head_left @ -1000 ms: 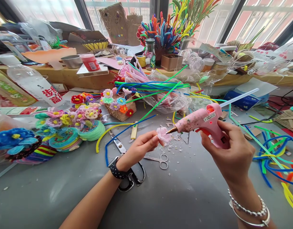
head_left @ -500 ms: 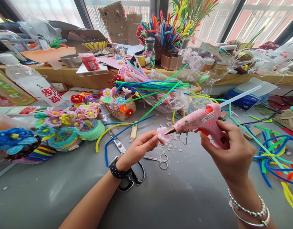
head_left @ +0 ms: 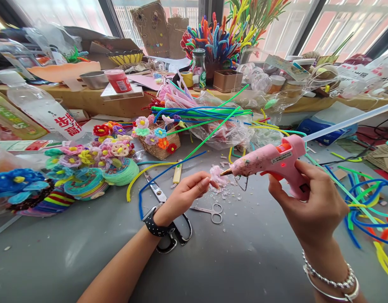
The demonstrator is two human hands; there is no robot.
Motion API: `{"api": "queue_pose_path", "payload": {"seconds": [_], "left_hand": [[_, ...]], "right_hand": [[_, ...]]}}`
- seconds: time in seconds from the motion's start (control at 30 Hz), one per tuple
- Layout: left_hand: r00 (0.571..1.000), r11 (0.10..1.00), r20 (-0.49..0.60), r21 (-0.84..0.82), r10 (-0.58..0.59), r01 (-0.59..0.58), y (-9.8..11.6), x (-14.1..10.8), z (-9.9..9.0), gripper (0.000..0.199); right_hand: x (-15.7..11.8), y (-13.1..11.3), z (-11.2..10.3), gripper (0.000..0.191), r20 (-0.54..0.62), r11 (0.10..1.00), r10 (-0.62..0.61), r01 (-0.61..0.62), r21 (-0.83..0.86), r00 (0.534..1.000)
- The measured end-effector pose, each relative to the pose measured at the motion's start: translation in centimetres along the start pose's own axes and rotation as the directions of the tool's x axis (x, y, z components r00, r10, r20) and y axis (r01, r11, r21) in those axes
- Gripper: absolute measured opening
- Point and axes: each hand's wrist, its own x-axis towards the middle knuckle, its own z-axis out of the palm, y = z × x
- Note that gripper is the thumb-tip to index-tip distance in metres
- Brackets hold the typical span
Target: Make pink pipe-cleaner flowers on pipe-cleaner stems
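Between the fingertips of my left hand (head_left: 192,189) is a pale pink fuzzy flower (head_left: 218,174), pinched at its left edge above the table. My right hand (head_left: 312,195) wraps round the grip of a pink hot glue gun (head_left: 269,160). Its metal nozzle points left and sits at the flower's right side; whether it touches, I cannot tell. A long translucent glue stick (head_left: 351,120) juts from the back of the gun, and a small red light glows on its body. Large black-handled scissors (head_left: 177,227) lie partly under my left wrist, with small metal scissors (head_left: 209,211) beside them.
Baskets of fuzzy flowers (head_left: 92,164) line the left side. Blue and green pipe cleaners (head_left: 200,113) lie across a plastic bag at the back. Loose coloured strips (head_left: 364,202) tangle at the right. A cluttered ledge (head_left: 137,101) runs behind, and scraps dot the grey table (head_left: 231,261).
My right hand has shifted a little to the right with the glue gun, drawing the nozzle from the flower's middle to its edge. The glue stick now swings further right. My left hand barely moves.
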Motion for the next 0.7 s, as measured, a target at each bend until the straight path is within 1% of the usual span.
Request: {"api": "queue_pose_path", "payload": {"seconds": [0.27, 0.43, 0.53, 0.7], "left_hand": [[1.0, 1.0, 0.028, 0.001, -0.013, 0.013, -0.02, -0.03, -0.07, 0.026], [0.999, 0.999, 0.024, -0.001, -0.035, 0.035, -0.09, -0.03, -0.12, 0.026], [0.999, 0.999, 0.031, -0.008, -0.035, 0.036, 0.0, -0.03, -0.1, 0.026], [0.999, 0.999, 0.029, -0.007, -0.039, 0.039, 0.01, -0.09, -0.07, 0.027]], "right_hand": [[-0.38, 0.03, 0.02, 0.061, -0.037, 1.0, -0.013, 0.012, -0.028, 0.999], [-0.51, 0.12, 0.09, 0.064, -0.065, 0.999, -0.027, 0.026, -0.019, 0.998], [-0.46, 0.1, 0.18, 0.062, -0.087, 1.0, -0.022, 0.022, -0.003, 0.996], [-0.53, 0.35, 0.34, 0.051, -0.134, 1.0, -0.009, 0.009, -0.004, 0.991]]}}
